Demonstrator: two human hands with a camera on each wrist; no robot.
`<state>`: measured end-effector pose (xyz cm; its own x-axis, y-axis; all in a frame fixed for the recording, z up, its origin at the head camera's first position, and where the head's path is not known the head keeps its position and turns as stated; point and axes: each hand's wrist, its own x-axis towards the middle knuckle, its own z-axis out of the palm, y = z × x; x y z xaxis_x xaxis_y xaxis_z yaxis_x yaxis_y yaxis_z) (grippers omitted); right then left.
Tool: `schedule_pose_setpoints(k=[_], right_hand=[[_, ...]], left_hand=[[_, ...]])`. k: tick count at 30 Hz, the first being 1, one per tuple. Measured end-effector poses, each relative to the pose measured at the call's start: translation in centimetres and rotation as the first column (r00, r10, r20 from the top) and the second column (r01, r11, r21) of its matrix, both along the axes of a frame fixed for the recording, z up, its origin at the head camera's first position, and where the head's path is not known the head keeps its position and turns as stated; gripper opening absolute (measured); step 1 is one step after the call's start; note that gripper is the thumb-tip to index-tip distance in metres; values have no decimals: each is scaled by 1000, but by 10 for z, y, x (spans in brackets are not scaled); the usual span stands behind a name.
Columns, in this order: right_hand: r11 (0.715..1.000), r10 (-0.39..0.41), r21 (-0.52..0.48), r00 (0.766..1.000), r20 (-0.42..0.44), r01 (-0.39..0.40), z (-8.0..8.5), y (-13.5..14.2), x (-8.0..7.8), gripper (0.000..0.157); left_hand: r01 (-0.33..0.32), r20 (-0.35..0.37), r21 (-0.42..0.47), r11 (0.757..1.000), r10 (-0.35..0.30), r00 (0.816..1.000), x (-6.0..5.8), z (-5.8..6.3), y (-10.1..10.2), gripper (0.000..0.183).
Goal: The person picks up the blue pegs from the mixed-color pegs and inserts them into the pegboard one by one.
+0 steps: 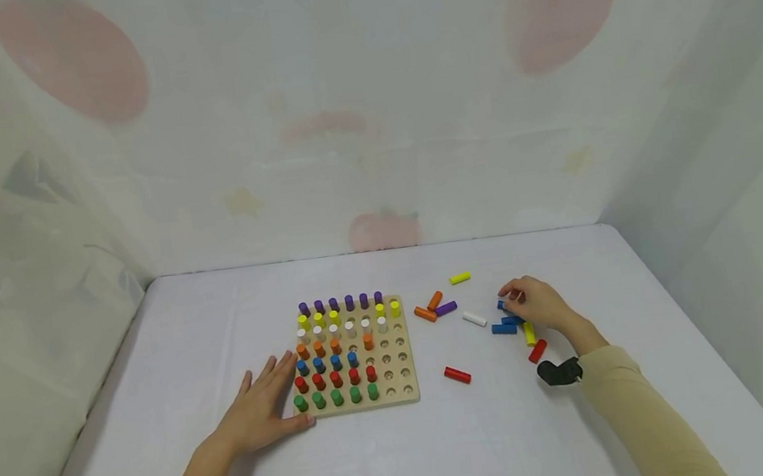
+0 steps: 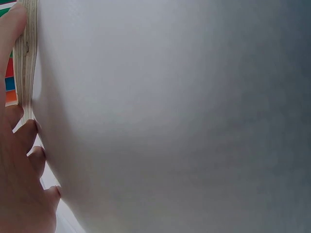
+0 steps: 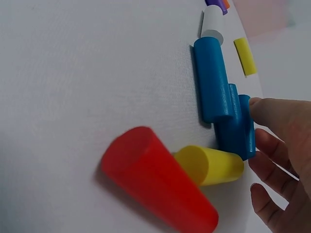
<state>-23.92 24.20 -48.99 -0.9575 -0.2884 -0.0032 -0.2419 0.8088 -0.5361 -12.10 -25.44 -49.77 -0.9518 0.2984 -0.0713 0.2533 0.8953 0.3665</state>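
Observation:
A wooden pegboard (image 1: 397, 398) stands on the table with rows of coloured pegs in its holes, purple at the back and green at the front. Fingers spread, my left hand (image 1: 254, 415) rests along the board's left side, its thumb at the near left corner. In the left wrist view the thumb touches the board's edge (image 2: 26, 53). My right hand (image 1: 539, 305) pinches a blue peg (image 3: 247, 127) between thumb and fingers, among the loose pegs. Two more blue pegs (image 3: 211, 77) lie beside it, with a yellow peg (image 3: 209, 165) and a red peg (image 3: 160, 182) nearer the wrist.
Between board and right hand lie orange pegs (image 1: 425, 314), a purple peg (image 1: 446, 308) and a white peg (image 1: 474, 319). Another yellow peg (image 1: 460, 278) lies farther back, another red peg (image 1: 457, 375) nearer the front. Bare holes (image 1: 389, 374) show at the board's right side.

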Motion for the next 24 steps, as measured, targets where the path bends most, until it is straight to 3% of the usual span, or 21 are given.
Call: schedule_pose_setpoints(k=[24], right_hand=[[1000, -10, 10, 999, 47, 9, -6, -1, 1, 19]], left_hand=[[-3, 4, 2, 1000, 3, 1000, 1, 0, 0, 107]])
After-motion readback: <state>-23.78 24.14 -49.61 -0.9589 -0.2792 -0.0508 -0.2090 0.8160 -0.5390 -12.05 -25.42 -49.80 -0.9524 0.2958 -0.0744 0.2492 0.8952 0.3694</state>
